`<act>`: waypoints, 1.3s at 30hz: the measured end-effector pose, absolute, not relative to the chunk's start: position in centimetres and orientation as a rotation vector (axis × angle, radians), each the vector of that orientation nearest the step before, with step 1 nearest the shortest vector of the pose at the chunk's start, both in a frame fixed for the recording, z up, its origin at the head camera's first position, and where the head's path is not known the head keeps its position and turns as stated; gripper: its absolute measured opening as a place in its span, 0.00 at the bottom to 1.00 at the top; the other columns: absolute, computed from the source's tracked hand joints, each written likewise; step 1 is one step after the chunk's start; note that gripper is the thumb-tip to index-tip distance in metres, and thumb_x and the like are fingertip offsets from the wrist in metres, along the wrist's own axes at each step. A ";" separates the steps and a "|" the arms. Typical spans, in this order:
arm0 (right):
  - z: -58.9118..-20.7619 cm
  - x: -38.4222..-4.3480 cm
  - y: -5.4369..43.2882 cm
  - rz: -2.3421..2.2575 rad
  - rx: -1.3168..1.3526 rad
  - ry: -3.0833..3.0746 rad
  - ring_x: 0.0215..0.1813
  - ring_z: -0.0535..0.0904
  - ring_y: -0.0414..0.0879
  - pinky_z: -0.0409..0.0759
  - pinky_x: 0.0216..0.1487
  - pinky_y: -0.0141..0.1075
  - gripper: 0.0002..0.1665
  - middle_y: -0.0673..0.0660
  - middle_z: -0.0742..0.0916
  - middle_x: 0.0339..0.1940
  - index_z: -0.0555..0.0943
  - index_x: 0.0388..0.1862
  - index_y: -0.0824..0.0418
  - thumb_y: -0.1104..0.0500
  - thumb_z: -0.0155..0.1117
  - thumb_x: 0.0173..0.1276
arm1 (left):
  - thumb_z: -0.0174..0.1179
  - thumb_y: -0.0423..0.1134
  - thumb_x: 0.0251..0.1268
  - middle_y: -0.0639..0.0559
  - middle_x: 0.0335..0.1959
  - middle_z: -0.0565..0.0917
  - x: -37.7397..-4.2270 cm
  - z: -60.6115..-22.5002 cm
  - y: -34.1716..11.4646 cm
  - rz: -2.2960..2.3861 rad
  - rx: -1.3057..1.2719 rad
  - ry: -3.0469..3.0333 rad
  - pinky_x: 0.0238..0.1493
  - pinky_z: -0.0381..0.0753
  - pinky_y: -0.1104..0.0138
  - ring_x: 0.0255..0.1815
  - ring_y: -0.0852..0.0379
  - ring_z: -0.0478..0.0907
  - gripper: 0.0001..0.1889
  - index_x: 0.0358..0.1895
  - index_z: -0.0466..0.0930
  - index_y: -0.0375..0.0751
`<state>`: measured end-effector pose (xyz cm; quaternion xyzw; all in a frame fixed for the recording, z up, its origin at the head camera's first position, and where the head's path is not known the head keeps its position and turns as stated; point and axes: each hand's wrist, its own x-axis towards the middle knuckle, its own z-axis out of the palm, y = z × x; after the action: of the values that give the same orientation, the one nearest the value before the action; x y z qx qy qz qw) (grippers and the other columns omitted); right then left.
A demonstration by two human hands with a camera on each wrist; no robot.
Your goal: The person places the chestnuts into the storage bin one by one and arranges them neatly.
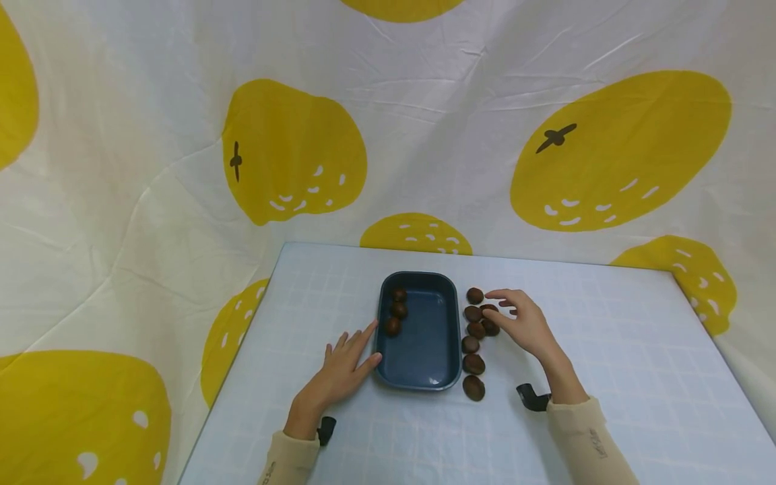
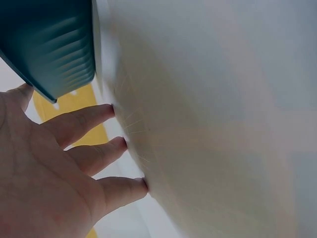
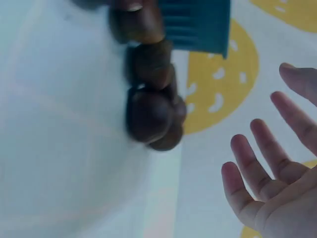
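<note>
While your spread left hand [image 1: 339, 370] touches tray [image 1: 421, 353], brown nuts [image 1: 475, 330] line away from you, just left of nearer right hand [image 1: 524, 325], fingers parted.

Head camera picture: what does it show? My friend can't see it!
A person's right hand hovers by brown, nut-like pieces beside a dark blue tray holding three more. The left hand touches the tray's edge.

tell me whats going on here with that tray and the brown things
A person's left hand touches the left side of a dark blue tray. Three brown, chestnut-like nuts lie in a row along its left wall. More nuts lie on the table just right of the tray, and the right hand is beside them, fingers apart, holding none.
</note>
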<state>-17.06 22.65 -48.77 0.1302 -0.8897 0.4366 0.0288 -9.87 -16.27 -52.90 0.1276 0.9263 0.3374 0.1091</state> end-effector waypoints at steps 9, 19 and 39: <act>-51.3 -16.5 24.5 1.307 0.328 -2.792 0.55 0.78 0.64 0.75 0.53 0.59 0.22 0.67 0.81 0.56 0.80 0.59 0.63 0.55 0.70 0.70 | 0.42 0.68 0.75 0.42 0.78 0.58 -9.7 -53.0 -16.3 1.004 0.376 2.724 0.67 0.35 0.29 0.78 0.31 0.44 0.36 0.81 0.44 0.69; -52.8 -16.6 25.3 1.255 0.210 -2.909 0.57 0.76 0.67 0.75 0.53 0.60 0.28 0.69 0.79 0.57 0.79 0.61 0.64 0.48 0.69 0.70 | 0.42 0.68 0.75 0.42 0.78 0.58 -9.7 -53.0 -16.3 1.024 0.380 2.725 0.67 0.34 0.29 0.78 0.31 0.44 0.36 0.81 0.44 0.70; -54.1 -16.5 24.0 0.923 0.132 -3.029 0.59 0.70 0.71 0.68 0.52 0.67 0.28 0.75 0.77 0.57 0.83 0.51 0.64 0.46 0.74 0.62 | 0.42 0.68 0.74 0.44 0.79 0.58 -9.8 -53.1 -16.3 1.020 0.389 2.732 0.67 0.34 0.29 0.78 0.31 0.45 0.36 0.81 0.44 0.71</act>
<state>-16.47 24.05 -54.12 0.0417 -0.9557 0.2911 -0.0138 -9.80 -16.35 -53.07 0.1317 0.9240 0.3451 0.0995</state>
